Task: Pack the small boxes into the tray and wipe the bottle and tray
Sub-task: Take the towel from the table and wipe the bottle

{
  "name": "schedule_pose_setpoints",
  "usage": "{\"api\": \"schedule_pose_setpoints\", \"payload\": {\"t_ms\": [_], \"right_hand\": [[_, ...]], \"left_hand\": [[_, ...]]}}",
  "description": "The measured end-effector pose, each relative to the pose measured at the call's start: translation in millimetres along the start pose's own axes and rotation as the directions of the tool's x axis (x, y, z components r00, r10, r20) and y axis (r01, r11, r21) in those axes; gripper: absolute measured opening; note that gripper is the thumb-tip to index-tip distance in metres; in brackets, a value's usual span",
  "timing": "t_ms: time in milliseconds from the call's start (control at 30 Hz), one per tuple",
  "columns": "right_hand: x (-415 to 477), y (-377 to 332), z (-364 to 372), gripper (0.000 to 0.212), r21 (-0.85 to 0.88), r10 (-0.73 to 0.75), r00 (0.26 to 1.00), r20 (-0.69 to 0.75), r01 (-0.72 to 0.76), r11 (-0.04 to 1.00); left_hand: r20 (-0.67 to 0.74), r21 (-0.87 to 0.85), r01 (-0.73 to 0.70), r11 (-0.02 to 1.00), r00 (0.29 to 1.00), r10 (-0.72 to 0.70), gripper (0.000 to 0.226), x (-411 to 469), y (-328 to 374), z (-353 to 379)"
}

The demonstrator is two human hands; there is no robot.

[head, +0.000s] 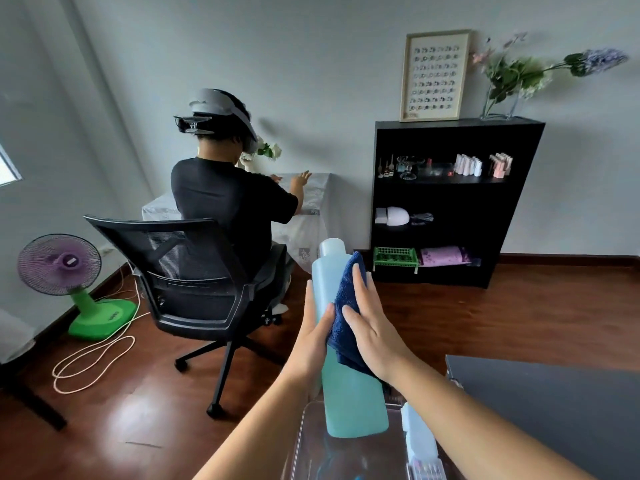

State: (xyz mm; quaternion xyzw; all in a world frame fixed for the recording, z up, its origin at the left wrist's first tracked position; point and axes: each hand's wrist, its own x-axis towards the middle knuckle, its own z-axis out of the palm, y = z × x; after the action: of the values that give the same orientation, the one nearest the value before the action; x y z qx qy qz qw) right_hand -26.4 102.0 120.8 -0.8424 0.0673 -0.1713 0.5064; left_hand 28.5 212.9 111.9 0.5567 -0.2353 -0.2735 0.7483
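Tall translucent teal plastic bottle (353, 403) gripped by left hand (311, 341), thumb wrapped across front. Fluffy dark-blue terry cloth (348, 306) pressed against it by straight-fingered right hand (375, 330), above clear tray (310, 441).

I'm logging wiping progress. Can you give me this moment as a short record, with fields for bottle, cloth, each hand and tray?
bottle: turquoise, upright, over the tray; contact with it unclear
cloth: dark blue, against the bottle's upper part
left hand: grips the bottle
right hand: straight fingers press the cloth
tray: clear, at the view's bottom edge
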Motion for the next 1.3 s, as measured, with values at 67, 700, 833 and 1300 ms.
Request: {"api": "schedule_pose_setpoints", "payload": {"t_ms": [67,700,833,1300], "right_hand": [[-6.7,-1.9,-2.2,0.059,-0.107,-0.056,0.998,-0.003,0.055,0.993],[-54.1,-11.0,19.4,0.068,0.014,-0.159,0.987,0.016,0.159,0.987],[-31.4,-22.5,5.7,0.064,0.127,-0.108,0.994,-0.006,0.108,0.986],[35.2,-40.0,-34.5,0.064,0.124,-0.103,0.989,-0.102,0.116,0.985]], "left_hand": [[0.019,-0.006,0.002,1.0,1.0,-0.002,0.05,0.8,6.3,-2.4],[-0.031,0.045,0.009,0.999,0.999,-0.007,0.031,19.1,28.2,-14.2],[0.033,-0.043,-0.004,0.999,0.999,0.006,0.029,17.1,27.8,-11.7],[0.02,-0.048,-0.021,0.999,1.0,0.022,0.046,10.5,28.9,25.0]]}}
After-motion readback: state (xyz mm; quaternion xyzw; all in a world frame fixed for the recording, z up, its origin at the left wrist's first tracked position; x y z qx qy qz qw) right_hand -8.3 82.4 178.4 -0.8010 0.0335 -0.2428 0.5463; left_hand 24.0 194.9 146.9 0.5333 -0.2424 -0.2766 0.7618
